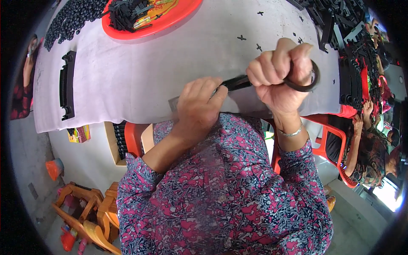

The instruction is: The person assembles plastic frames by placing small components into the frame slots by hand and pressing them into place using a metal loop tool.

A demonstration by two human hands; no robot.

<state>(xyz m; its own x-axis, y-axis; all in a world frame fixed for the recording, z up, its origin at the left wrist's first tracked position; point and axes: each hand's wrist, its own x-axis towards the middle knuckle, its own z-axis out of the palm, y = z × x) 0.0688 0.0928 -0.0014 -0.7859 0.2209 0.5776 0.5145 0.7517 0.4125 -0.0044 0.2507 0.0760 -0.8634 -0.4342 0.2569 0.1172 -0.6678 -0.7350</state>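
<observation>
My left hand [197, 106] is closed over a slim black plastic part [238, 83] near the front edge of the table. A greyish flat end [173, 103] shows at the far side of its fingers. The black part runs right, toward my right hand [278, 74], which is raised and curled into a fist. A dark ring [315, 76] loops round the thumb side of that fist; whether it joins the black part is hidden by the fingers.
A red tray [170, 23] of small black pieces stands at the back. Left of it lies a heap of black beads [74, 21]. A black rail [67, 85] lies at left, and piled black parts [340, 21] at far right. Red chair [335, 131] and other people sit at right.
</observation>
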